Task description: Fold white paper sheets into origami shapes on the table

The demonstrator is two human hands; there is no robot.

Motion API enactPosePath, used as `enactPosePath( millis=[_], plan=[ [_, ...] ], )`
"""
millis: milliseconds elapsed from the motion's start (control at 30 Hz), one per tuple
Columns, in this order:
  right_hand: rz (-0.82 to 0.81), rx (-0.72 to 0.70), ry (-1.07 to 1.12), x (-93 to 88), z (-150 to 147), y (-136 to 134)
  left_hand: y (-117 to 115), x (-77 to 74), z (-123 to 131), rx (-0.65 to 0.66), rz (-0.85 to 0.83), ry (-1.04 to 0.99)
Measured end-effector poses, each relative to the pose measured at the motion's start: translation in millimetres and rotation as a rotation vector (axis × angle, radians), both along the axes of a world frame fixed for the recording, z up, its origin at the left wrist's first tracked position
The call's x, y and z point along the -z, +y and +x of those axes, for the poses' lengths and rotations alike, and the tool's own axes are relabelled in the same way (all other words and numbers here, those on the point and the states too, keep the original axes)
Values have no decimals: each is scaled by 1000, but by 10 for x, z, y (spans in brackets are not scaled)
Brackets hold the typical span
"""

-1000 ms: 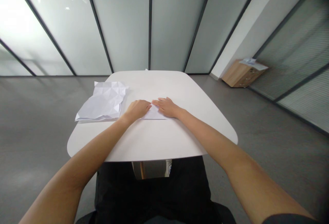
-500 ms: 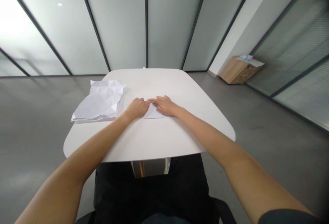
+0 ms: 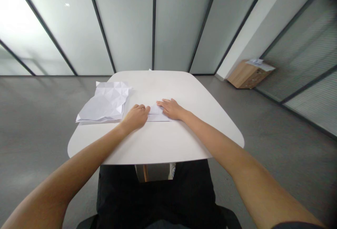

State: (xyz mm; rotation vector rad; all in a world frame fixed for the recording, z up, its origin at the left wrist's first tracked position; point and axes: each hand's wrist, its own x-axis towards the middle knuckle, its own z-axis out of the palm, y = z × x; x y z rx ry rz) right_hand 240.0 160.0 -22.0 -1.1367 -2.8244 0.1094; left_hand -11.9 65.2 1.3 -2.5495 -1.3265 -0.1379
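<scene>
The folded paper (image 3: 158,117) lay on the white tabletop (image 3: 160,141), between and partly beneath the two hands. The left hand (image 3: 137,117) was positioned at the paper's left end with fingers curled; whether its grip was pinching the paper could not be determined. The right hand (image 3: 171,109) was placed palm down over the paper's right part, its grip spread. The hands were apart. Creased sheets (image 3: 106,104) lay at the tabletop's left edge. A wooden cabinet (image 3: 243,74) stood on the floor, well apart to the right.
</scene>
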Motion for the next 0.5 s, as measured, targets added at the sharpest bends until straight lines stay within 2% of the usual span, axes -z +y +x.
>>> enactPosePath(
  millis=[333, 500],
  plan=[
    [-8, -3, 36, -14, -2, -21, -400, 19, -281, -74, -7, -12],
    [-11, -2, 42, -4, 2, -14, -492, -12, -295, -94, 19, 4]
  ],
)
